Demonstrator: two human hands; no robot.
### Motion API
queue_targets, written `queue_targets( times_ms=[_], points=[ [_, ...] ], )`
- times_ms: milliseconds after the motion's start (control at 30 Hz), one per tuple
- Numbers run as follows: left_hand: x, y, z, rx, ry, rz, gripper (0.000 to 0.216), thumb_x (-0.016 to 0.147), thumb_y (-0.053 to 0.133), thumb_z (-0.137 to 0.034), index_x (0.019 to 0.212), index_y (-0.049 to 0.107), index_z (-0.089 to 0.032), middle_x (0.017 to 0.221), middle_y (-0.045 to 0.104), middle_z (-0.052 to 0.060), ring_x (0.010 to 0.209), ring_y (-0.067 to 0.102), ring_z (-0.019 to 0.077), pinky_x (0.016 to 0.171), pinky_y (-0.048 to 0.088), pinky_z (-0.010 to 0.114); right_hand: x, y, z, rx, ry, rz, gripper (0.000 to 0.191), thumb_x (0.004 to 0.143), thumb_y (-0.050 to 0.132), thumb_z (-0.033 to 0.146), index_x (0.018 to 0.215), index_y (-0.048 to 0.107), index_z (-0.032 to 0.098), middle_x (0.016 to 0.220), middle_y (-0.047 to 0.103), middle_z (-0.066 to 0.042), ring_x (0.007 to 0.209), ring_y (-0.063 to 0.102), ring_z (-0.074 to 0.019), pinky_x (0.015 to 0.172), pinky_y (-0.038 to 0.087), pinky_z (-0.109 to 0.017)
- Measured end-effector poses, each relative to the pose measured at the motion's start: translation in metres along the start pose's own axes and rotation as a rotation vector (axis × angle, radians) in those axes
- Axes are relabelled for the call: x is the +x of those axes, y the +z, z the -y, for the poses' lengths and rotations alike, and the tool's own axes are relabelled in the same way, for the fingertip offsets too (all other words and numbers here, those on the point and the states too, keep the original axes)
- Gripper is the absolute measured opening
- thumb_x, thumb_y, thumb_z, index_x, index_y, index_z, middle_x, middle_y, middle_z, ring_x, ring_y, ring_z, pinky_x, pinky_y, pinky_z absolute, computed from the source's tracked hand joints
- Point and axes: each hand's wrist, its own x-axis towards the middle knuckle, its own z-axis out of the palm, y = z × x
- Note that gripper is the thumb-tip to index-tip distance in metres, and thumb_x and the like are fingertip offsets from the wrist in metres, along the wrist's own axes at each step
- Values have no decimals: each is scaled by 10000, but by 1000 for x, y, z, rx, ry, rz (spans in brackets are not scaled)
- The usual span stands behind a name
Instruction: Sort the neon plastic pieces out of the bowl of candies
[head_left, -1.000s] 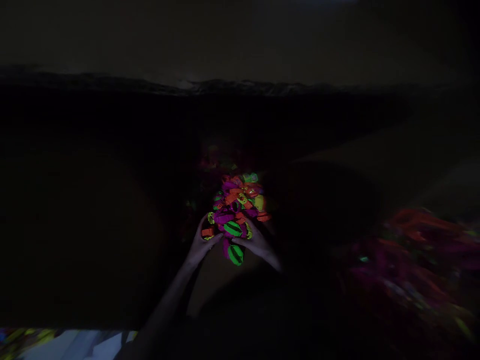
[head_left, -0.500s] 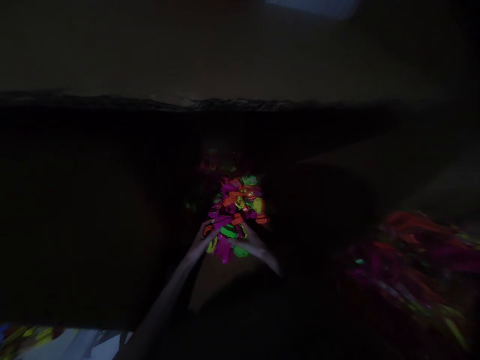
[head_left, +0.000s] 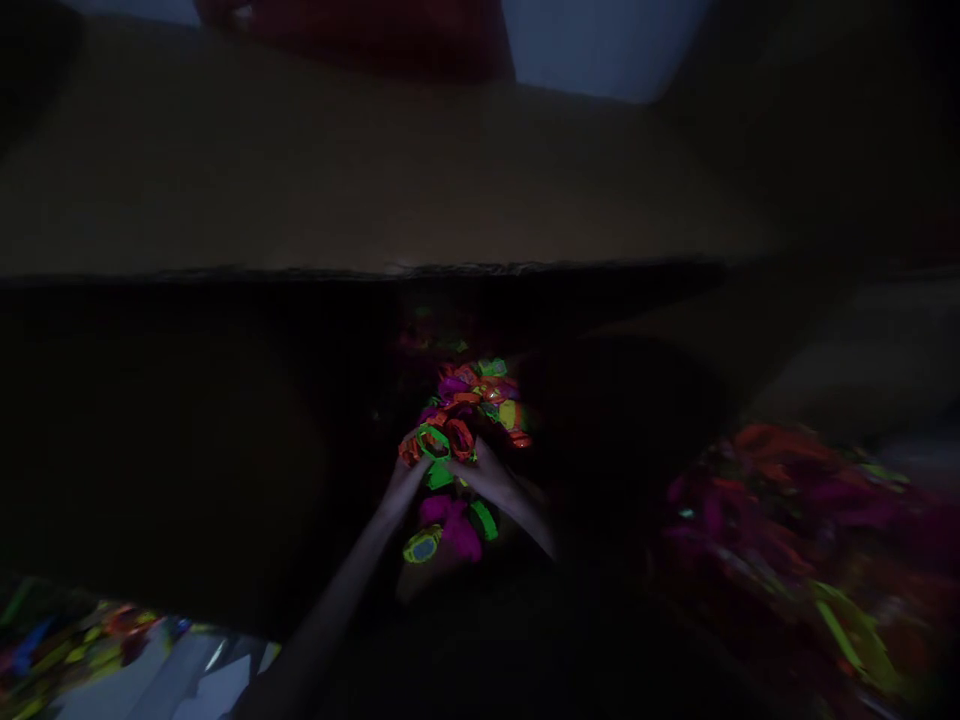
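Although the scene is very dark, we can see both hands meeting at the near edge of a heap of neon orange, purple, green and yellow plastic wristbands. Our left hand has its fingers curled narrowly around a small bunch of green and orange bands, which sits just above the fingertips. Our right hand seems to close on the same bunch from the other side.

Both forearms rise from the lower edge and converge, the left one pale and long, the right one mostly lost in shadow.

Below the hands are a yellow watch-shaped band, a magenta band and a green band. We cannot tell whether they dangle from the bunch or lie on the surface beneath. A brown cardboard wall rises behind the heap, and a second heap of coloured bands at the right is blurred.
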Motion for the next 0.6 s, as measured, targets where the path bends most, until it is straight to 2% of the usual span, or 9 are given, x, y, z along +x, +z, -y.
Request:
queue_targets(
  times_ms=[167, 300, 433, 600],
  points=[
    [-8, 10, -42, 51, 45, 27, 627, 715, 688, -466, 1240, 485, -190, 1281, 551, 104, 1224, 476, 282, 1041, 355, 415, -18, -6, 44, -44, 6, -5, 418, 750, 644, 226, 1153, 539, 186, 1189, 621, -70, 1129, 569, -224, 996, 443, -360],
    [-30, 25, -86, 96, 80, 46, 665, 682, 720, -461, 1225, 488, -155, 1197, 600, 113, 1162, 521, 302, 1007, 385, 430, -36, -7, 65, -43, -58, -35, 440, 744, 639, 233, 1165, 525, 177, 1194, 619, -66, 1133, 563, -220, 1005, 433, -371],
    [-69, 46, -128, 116, 96, 77, 703, 671, 723, -468, 1253, 470, -164, 1201, 599, 107, 1153, 526, 304, 992, 398, 422, -71, -13, 86, -13, -116, -39, 546, 741, 647, 286, 1253, 473, 208, 1213, 610, -42, 1145, 552, -215, 995, 440, -371],
    [-142, 72, -162, 138, 62, 106, 657, 710, 695, -437, 1276, 457, -205, 1234, 588, 73, 1169, 519, 273, 994, 400, 372, -147, -19, 116, 17, -116, -60, 523, 749, 643, 287, 1243, 489, 208, 1199, 611, -46, 1133, 559, -231, 954, 472, -379]
  ],
)
